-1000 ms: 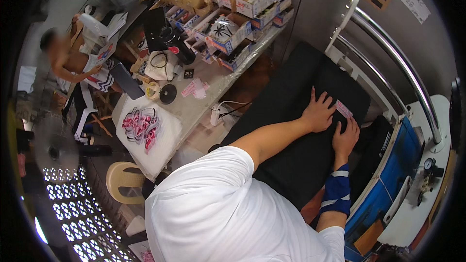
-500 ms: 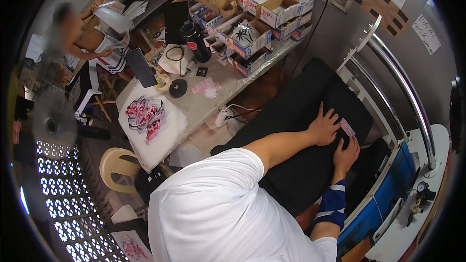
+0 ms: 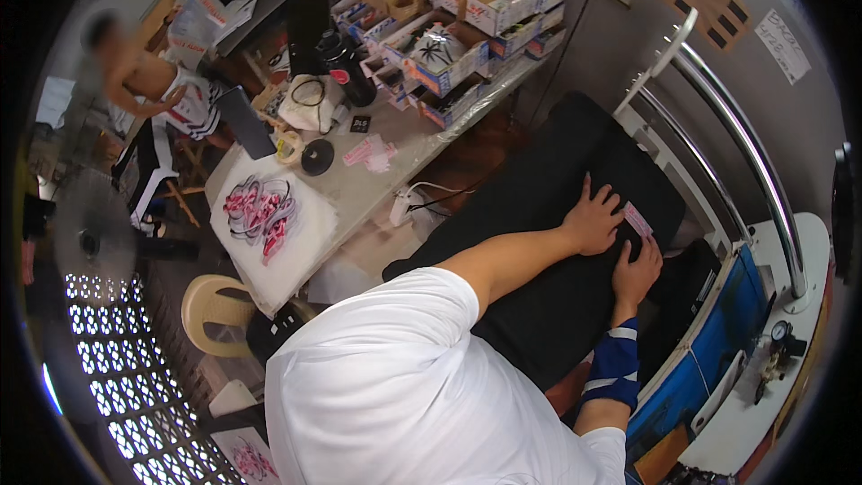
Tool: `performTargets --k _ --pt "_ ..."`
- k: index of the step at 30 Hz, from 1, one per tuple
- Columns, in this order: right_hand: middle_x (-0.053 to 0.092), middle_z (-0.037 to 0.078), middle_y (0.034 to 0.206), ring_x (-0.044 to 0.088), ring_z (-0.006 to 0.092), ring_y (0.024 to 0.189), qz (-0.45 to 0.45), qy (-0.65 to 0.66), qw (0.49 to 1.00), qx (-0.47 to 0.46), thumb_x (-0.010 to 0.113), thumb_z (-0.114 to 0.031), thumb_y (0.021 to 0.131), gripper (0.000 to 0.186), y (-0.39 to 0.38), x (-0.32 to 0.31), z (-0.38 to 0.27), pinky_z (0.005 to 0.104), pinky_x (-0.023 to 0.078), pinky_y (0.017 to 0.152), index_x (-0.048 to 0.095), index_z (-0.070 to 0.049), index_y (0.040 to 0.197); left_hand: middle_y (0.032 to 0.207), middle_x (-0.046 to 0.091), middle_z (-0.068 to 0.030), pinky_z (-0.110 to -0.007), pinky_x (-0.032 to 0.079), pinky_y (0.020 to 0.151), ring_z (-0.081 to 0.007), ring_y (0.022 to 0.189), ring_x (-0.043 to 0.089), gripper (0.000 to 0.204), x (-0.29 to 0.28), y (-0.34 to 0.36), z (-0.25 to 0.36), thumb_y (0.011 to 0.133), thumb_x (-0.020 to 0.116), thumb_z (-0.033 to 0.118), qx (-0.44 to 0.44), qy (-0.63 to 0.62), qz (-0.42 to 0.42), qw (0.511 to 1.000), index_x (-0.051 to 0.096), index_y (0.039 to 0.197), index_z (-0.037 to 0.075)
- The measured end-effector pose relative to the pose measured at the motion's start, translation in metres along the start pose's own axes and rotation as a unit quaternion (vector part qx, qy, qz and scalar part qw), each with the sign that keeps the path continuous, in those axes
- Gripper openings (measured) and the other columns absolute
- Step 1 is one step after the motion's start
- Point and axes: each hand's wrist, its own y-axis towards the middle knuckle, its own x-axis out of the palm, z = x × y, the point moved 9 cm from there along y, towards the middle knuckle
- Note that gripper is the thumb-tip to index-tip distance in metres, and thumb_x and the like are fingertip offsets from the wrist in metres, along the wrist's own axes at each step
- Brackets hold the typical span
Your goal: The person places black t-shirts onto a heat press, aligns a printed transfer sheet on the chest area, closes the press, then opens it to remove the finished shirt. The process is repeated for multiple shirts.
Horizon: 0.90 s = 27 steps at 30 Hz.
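Pink-printed strip (image 3: 637,219) is lying on black cloth (image 3: 561,305) right of the frame's centre, its lower end sitting by the fingertips of the right hand (image 3: 636,271); a dragging finger could end up skewing it, while uneven pressure from the left hand (image 3: 593,223) could end up creasing the cloth. Left fingers are resting spread on the cloth, just beside the strip; right fingers are resting loosely extended, unclenched, seemingly touching the strip's end without pinching it.
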Motion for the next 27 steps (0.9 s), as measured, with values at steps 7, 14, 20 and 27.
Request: performTargets --k 7,14,20,27 --pt "0.06 0.013 0.146 0.051 0.0375 0.138 0.008 0.006 1.0 -0.001 0.065 -0.035 0.1 0.048 0.002 -0.003 -0.008 0.0502 0.037 0.118 0.063 -0.004 0.136 0.141 0.052 -0.0178 -0.081 0.012 0.118 -0.0413 0.144 0.04 0.054 -0.003 -0.001 -0.003 0.093 0.063 0.039 0.002 0.014 0.012 1.0 0.063 0.14 0.012" --pt "0.061 0.017 0.143 0.053 0.0382 0.135 0.015 0.015 1.0 0.0 0.067 -0.034 0.098 0.049 -0.003 -0.008 0.0 0.0507 0.039 0.116 0.063 -0.003 0.136 0.139 0.054 -0.0193 -0.08 0.015 0.118 -0.0416 0.143 0.041 0.054 -0.003 0.003 0.006 0.091 0.065 0.037 0.008 -0.009 0.005 1.0 0.063 0.139 0.011" --pt "0.066 0.019 0.134 0.058 0.0383 0.13 0.013 0.044 0.999 -0.005 0.071 -0.033 0.094 0.046 0.012 -0.014 -0.013 0.0497 0.042 0.114 0.067 -0.002 0.127 0.138 0.056 -0.0167 -0.079 0.023 0.115 -0.0403 0.137 0.046 0.053 -0.02 0.01 0.0 0.086 0.07 0.031 0.005 -0.012 -0.004 1.0 0.064 0.136 0.013" --pt "0.061 0.011 0.142 0.051 0.0344 0.137 0.045 0.031 0.998 0.037 0.07 -0.035 0.093 0.046 0.0 -0.012 0.002 0.0497 0.037 0.117 0.067 -0.006 0.129 0.144 0.055 -0.0174 -0.077 0.02 0.119 -0.04 0.144 0.042 0.048 -0.004 0.01 0.006 0.094 0.065 0.032 0.023 0.015 0.0 1.0 0.064 0.139 0.014"
